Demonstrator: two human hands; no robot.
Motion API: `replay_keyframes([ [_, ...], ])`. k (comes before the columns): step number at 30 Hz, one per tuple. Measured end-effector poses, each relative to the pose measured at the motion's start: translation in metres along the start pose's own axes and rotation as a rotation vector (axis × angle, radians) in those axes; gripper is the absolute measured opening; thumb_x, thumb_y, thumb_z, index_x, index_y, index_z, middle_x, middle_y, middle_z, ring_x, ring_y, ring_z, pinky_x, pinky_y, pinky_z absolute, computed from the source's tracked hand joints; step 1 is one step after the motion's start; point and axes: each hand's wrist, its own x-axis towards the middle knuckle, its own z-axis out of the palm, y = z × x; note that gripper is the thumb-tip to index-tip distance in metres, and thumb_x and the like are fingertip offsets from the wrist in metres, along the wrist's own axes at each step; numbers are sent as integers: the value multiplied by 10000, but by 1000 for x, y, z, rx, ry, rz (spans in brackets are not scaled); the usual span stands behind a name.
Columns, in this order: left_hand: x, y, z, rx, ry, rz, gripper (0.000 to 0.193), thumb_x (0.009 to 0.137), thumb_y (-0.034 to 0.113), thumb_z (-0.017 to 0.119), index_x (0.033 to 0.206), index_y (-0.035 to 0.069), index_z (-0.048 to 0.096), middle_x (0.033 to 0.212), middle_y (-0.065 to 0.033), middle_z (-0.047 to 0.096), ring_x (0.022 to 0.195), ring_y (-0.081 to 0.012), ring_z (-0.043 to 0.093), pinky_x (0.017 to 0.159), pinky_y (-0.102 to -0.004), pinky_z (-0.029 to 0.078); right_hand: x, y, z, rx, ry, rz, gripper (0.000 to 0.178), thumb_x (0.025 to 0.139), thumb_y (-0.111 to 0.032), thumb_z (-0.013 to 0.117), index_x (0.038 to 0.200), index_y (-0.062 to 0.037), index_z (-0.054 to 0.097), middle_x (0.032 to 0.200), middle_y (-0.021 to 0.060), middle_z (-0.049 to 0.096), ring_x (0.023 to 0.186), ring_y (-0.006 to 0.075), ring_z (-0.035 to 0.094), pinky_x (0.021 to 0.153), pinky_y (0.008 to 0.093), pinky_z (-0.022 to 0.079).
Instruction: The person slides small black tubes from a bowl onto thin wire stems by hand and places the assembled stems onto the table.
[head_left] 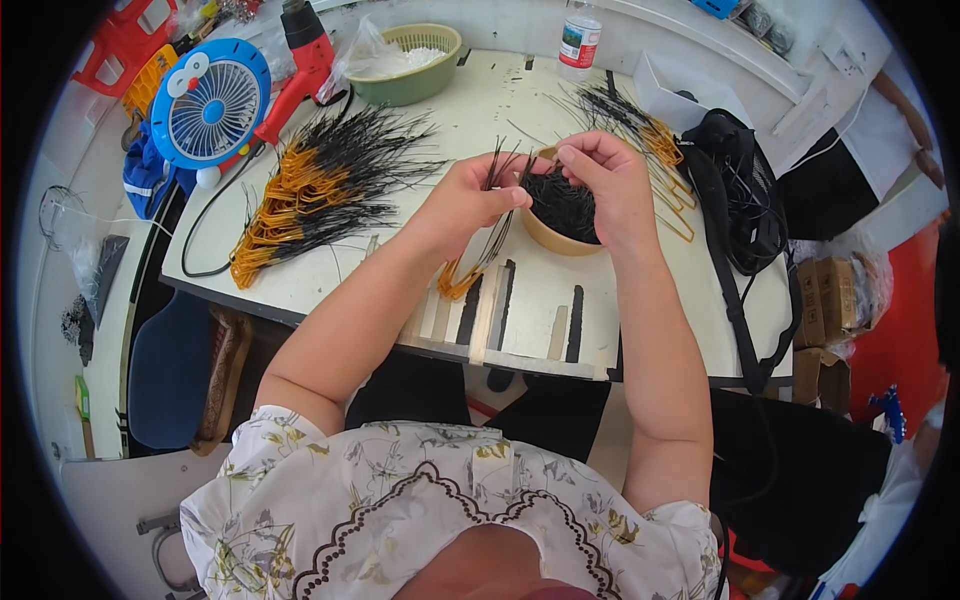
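My left hand (478,198) is closed around a small bundle of thin black strands (492,245), whose orange looped ends (457,282) hang down toward the front of the table. Close by on the right, my right hand (610,185) has thumb and forefinger pinched together above a tan bowl (560,240). What that pinch holds is too small to make out. Inside the bowl lies a tangle of short black pieces (562,200). To the left spreads a large heap of similar black strands with orange ends (310,180).
Another strand bunch (655,140) lies at the right, beside a black bag with straps (735,190). At the back are a green basin (405,85), a water bottle (578,45) and a white box (690,92). A blue fan (212,105) and red heat gun (305,70) stand left.
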Motion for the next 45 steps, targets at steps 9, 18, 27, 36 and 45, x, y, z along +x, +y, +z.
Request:
replay_keyframes([
  [9,2,-4,-5,-75,-33,-11,360,788,-22,585,1135,65,626,863,38,591,644,-20,443,530,-170,331,0,-2,1,9,6,10,104,836,-75,647,925,-20,644,790,7,628,703,65,553,656,200,432],
  [18,0,-2,-4,-156,-42,-56,351,792,-26,581,1129,63,621,833,38,593,591,-12,404,486,-159,284,-1,-5,2,36,-48,-17,129,837,-36,625,961,-6,646,852,43,660,738,76,580,672,202,436],
  [27,-1,-1,-3,-178,-16,-80,341,810,-16,585,1144,52,601,858,16,618,557,-6,395,467,-164,272,-1,-4,2,57,-50,18,144,853,-36,605,988,1,641,866,59,664,748,91,594,675,205,444],
  [36,0,-5,-9,-263,-108,-111,348,819,17,586,1163,73,600,811,21,603,520,-6,346,458,-158,259,-2,-5,3,74,-37,13,148,858,-48,605,993,4,639,869,62,665,733,92,596,672,200,447],
  [45,0,-4,-9,-309,-150,-146,378,817,73,639,1188,84,568,793,43,624,476,4,302,464,-167,234,-2,-6,4,84,-94,7,139,847,-25,604,979,9,634,855,66,667,735,94,602,679,203,454],
])
